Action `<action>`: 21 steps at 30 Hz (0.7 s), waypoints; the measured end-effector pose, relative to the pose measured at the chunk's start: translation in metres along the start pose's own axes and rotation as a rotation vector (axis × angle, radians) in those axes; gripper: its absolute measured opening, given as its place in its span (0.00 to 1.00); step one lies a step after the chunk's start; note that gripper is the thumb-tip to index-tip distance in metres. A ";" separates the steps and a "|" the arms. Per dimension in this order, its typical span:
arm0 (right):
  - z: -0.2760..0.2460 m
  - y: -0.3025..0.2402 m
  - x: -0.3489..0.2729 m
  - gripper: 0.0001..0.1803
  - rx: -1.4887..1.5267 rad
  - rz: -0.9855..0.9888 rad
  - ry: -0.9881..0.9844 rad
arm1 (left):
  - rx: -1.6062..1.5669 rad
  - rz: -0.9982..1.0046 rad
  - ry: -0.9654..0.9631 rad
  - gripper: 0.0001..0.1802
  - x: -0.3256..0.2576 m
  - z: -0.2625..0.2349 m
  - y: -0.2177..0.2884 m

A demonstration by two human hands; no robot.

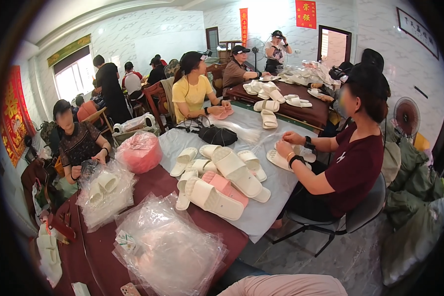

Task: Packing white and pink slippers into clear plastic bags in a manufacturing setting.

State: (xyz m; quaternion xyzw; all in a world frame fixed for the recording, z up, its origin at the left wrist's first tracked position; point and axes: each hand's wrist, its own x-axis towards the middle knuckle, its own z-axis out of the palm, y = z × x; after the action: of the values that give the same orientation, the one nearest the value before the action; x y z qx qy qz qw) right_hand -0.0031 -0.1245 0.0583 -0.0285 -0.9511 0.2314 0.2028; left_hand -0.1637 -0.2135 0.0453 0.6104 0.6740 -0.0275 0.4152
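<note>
Neither of my hands shows; only a stretch of pale pink cloth (286, 286), my clothing, enters at the lower edge. Nearest to it lies a stack of clear plastic bags (170, 246) on the dark red tablecloth (98, 254). Beyond the stack is a heap of cream slippers (214, 197), with a pink slipper (225, 187) partly buried among them. The heap rests mostly on a pale grey sheet (256, 217). To its left, bagged white slippers (105, 187) sit beside a round pink bundle in clear plastic (139, 152).
A person in maroon (350, 163) handles slippers on the right; another in yellow (195, 93) holds pink pieces. At the left, a person (76, 143) handles plastic. A black waist bag (217, 135) lies mid-table. A phone (129, 289) is at the near edge; green sacks (414, 212) stand right.
</note>
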 end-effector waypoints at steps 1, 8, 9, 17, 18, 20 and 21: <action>-0.008 -0.001 -0.002 0.16 0.000 0.001 0.000 | 0.012 0.011 0.008 0.18 0.000 -0.001 0.001; -0.013 0.015 -0.016 0.11 -0.051 0.032 0.362 | 0.098 0.096 0.062 0.15 0.004 -0.007 0.008; -0.018 0.016 -0.018 0.10 -0.055 0.015 0.406 | 0.109 0.107 0.069 0.15 0.004 -0.008 0.008; -0.039 0.029 -0.052 0.12 0.025 0.137 0.544 | 0.203 0.192 0.127 0.13 0.010 -0.015 0.016; -0.044 0.030 -0.057 0.14 -0.041 0.195 0.519 | 0.217 0.197 0.143 0.13 0.004 -0.019 0.020; -0.057 0.036 -0.073 0.16 -0.068 0.221 0.539 | 0.231 0.206 0.156 0.13 -0.004 -0.021 0.030; -0.063 0.039 -0.082 0.17 -0.098 0.256 0.556 | 0.258 0.273 0.328 0.12 -0.002 -0.020 0.039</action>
State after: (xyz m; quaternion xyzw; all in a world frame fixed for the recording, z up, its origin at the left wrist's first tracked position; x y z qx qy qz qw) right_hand 0.0955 -0.0744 0.0613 -0.2201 -0.8577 0.1925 0.4229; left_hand -0.1418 -0.1945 0.0779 0.7399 0.6347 0.0424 0.2187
